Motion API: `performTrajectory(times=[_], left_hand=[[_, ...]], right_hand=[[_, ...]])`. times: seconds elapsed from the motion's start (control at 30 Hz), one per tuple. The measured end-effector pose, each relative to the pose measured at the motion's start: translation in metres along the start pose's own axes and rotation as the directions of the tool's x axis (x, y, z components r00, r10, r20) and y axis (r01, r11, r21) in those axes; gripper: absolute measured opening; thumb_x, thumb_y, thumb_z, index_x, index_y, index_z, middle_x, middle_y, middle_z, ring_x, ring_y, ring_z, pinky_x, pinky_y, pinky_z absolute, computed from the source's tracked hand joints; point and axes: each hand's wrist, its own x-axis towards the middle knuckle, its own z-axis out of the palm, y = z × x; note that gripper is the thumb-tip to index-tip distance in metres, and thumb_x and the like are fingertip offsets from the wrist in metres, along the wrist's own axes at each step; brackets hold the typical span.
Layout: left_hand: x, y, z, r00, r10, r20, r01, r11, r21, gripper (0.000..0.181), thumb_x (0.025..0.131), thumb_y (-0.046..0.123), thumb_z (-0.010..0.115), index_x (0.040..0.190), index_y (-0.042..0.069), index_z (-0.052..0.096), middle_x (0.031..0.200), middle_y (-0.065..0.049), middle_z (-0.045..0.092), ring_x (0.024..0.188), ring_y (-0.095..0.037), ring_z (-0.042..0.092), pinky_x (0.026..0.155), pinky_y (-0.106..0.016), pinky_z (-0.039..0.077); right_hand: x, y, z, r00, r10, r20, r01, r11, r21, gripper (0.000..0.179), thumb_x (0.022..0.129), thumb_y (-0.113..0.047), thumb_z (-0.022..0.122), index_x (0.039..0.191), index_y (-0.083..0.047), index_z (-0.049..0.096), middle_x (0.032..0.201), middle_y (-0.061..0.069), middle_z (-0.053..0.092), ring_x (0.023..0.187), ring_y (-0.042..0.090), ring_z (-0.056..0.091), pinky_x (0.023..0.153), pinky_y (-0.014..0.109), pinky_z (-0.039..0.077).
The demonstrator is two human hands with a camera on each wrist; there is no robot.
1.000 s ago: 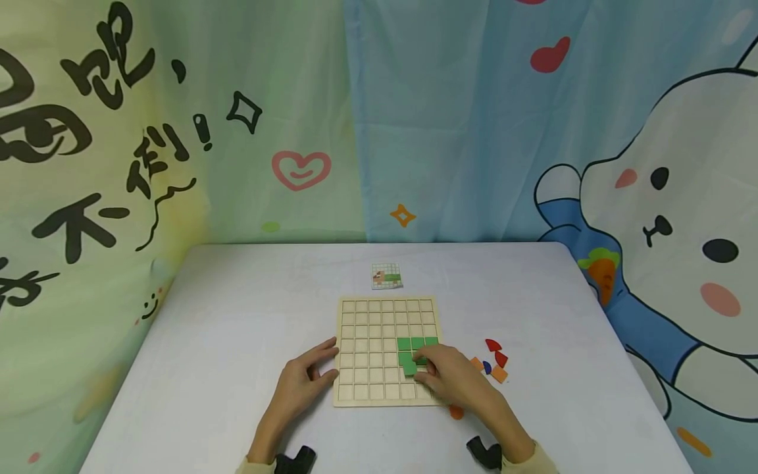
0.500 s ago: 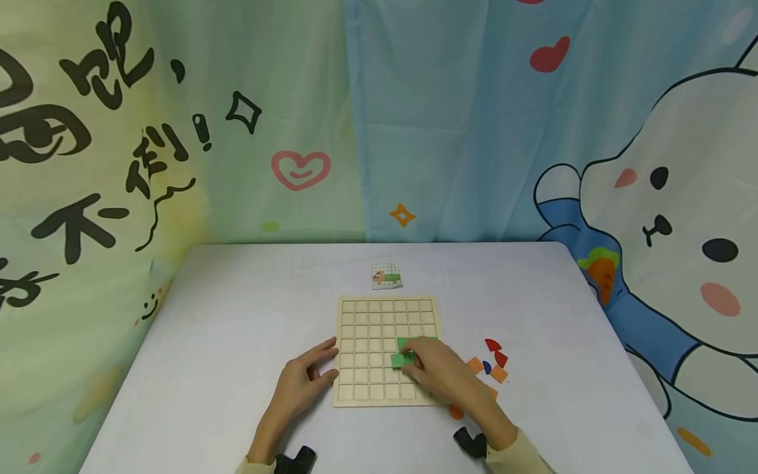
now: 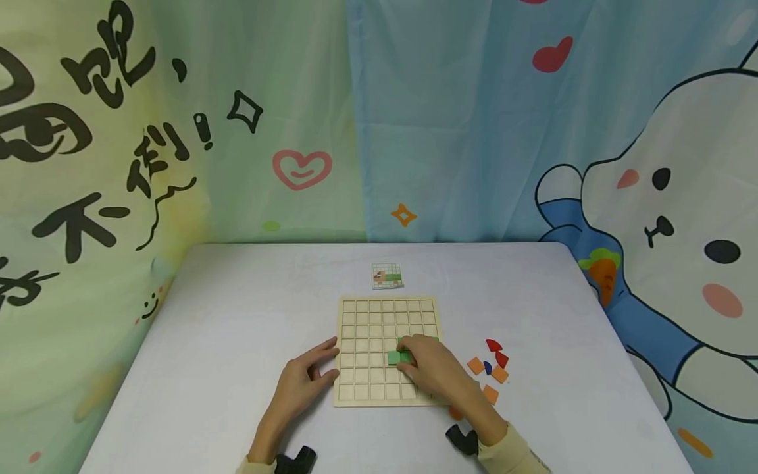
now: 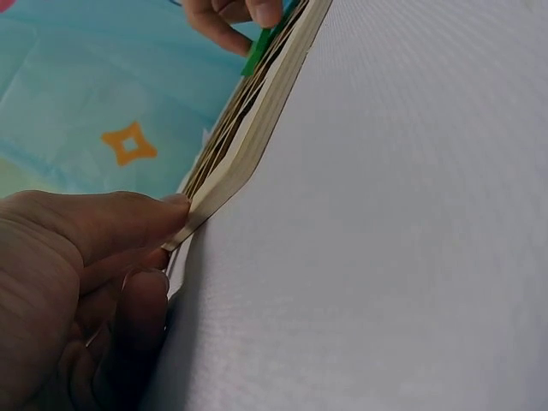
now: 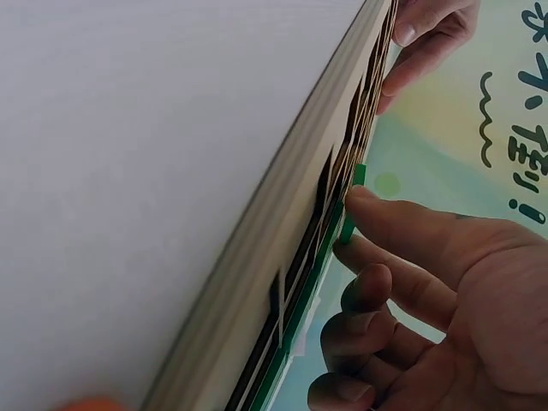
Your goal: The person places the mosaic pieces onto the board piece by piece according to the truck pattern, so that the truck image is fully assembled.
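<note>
The pale wooden grid board lies flat on the white table, with green square tiles in its right part, mostly hidden under my right hand. That hand pinches a green square tile between thumb and index fingertip, close over the grid. In the head view the green tile shows just left of the fingertips. My left hand rests its thumb and fingertips, spread apart, against the board's left edge; the left wrist view shows a fingertip right at the rim.
A small picture card lies behind the board. Right of it are loose pieces: orange squares, red wedges and a blue half-round. An orange-red rounded piece sits near the board's front right corner, partly behind the right forearm.
My right hand has moved left and slightly up over the grid with the green tile, from below the green row to its left. The left hand stays at the board's edge.
</note>
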Motion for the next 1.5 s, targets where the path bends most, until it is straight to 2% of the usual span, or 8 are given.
performTrajectory(times=[0.27,0.47,1.0,1.5], left_hand=[[-0.0008,0.0014,0.0008,1.000,-0.006,-0.005,0.006,1.000,0.000,0.042,0.088,0.008,0.085,0.129,0.011,0.077,0.146,-0.001,0.069,0.059,0.000,0.046,0.055,-0.018,0.038],[-0.0018,0.0013,0.0013,1.000,-0.012,-0.011,0.012,1.000,-0.001,0.043,0.087,0.008,0.085,0.129,0.011,0.077,0.146,0.000,0.069,0.059,0.000,0.046,0.056,-0.018,0.038],[-0.0014,0.0013,0.0015,1.000,-0.004,-0.012,0.004,1.000,0.003,0.043,0.087,0.008,0.085,0.129,0.012,0.077,0.146,-0.001,0.069,0.059,0.000,0.045,0.056,-0.018,0.038],[-0.0006,0.0024,0.0014,1.000,0.000,-0.015,0.000,1.000,0.011,0.043,0.087,0.007,0.085,0.129,0.011,0.077,0.146,-0.001,0.069,0.059,0.000,0.045,0.056,-0.018,0.038]], right_hand=[[0.0034,-0.0018,0.0016,1.000,0.008,0.018,-0.009,1.000,0.010,0.022,0.093,-0.019,0.082,0.112,-0.010,0.075,0.097,0.000,0.072,0.078,0.009,0.052,0.070,0.028,0.046],[0.0041,-0.0014,0.0032,0.999,0.012,0.032,-0.012,1.000,0.018,0.023,0.094,-0.019,0.081,0.114,-0.010,0.075,0.104,0.001,0.074,0.082,0.008,0.055,0.071,0.027,0.047],[0.0041,-0.0015,0.0028,0.999,0.002,0.037,-0.002,1.000,0.013,0.023,0.094,-0.019,0.081,0.114,-0.009,0.075,0.101,0.001,0.073,0.080,0.009,0.054,0.070,0.028,0.047],[0.0019,-0.0009,-0.0007,0.999,0.017,0.035,-0.018,0.999,0.030,0.024,0.094,-0.021,0.081,0.115,-0.011,0.075,0.083,-0.007,0.059,0.073,0.008,0.047,0.064,0.025,0.041]])
